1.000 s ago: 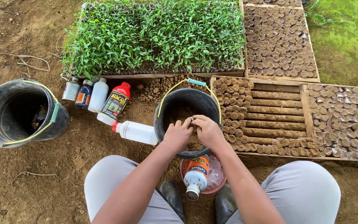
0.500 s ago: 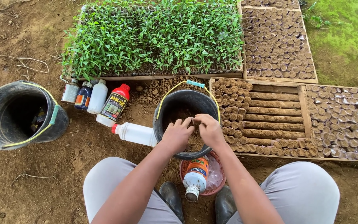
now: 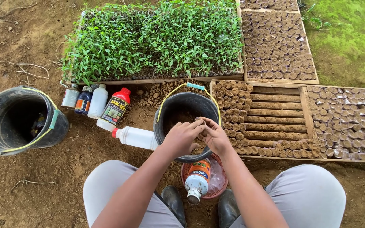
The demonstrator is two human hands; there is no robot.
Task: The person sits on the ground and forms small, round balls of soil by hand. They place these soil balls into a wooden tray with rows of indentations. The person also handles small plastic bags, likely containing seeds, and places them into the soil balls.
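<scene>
Working together over the round black plastic bucket (image 3: 185, 105) of crumbly brown soil: left hand (image 3: 181, 138) and right hand (image 3: 215, 136) curling narrow, fingertips pinching something small, too hidden to tell. Lying beside it, a smooth white bottle (image 3: 136, 137).

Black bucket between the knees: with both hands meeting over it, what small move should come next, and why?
Probably carry whatever the fingertips pinch to the slatted wooden tray on the right. The left hand and right hand meet over the black bucket of soil, the piece itself too small to make out, and the tray's left column holds soil rolls while its slats lie bare.
</scene>
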